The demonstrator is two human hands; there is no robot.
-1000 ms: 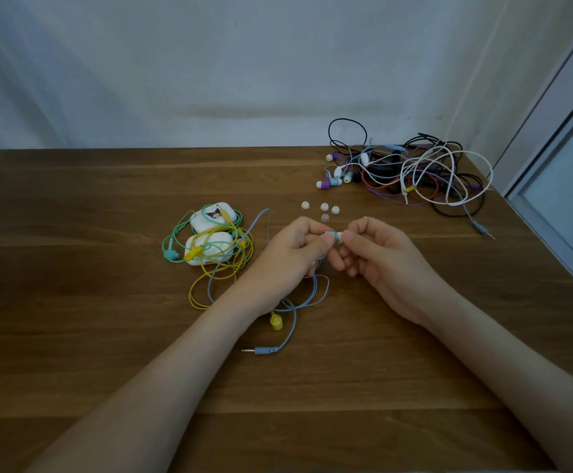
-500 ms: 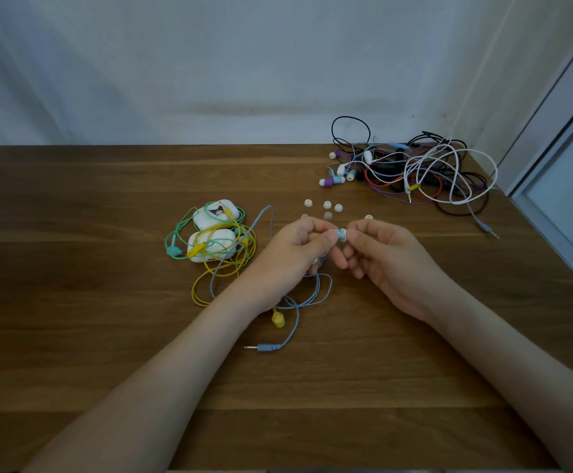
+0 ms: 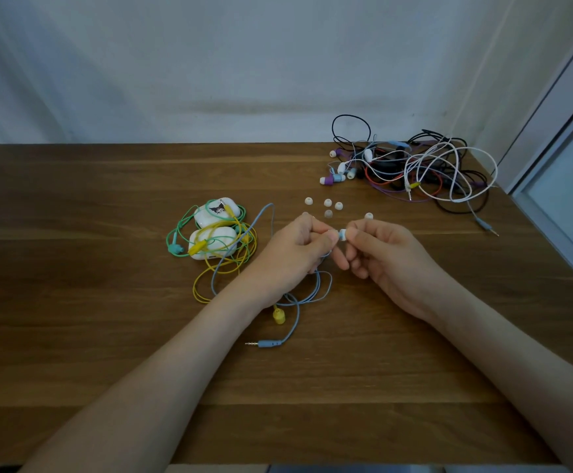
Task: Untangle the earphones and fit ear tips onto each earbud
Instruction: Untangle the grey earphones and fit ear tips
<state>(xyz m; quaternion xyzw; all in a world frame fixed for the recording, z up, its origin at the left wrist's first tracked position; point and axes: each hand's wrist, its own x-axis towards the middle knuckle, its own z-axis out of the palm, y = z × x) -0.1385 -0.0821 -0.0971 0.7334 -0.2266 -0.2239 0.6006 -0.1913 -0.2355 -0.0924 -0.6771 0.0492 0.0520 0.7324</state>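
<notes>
Tabletop layout is as it was a second ago. Left hand still pinches the blue earbud, and right hand pinches the white ear tip against it. The tip now shows more between the fingertips, so it is probably being seated. Spare tips lie just beyond.
</notes>
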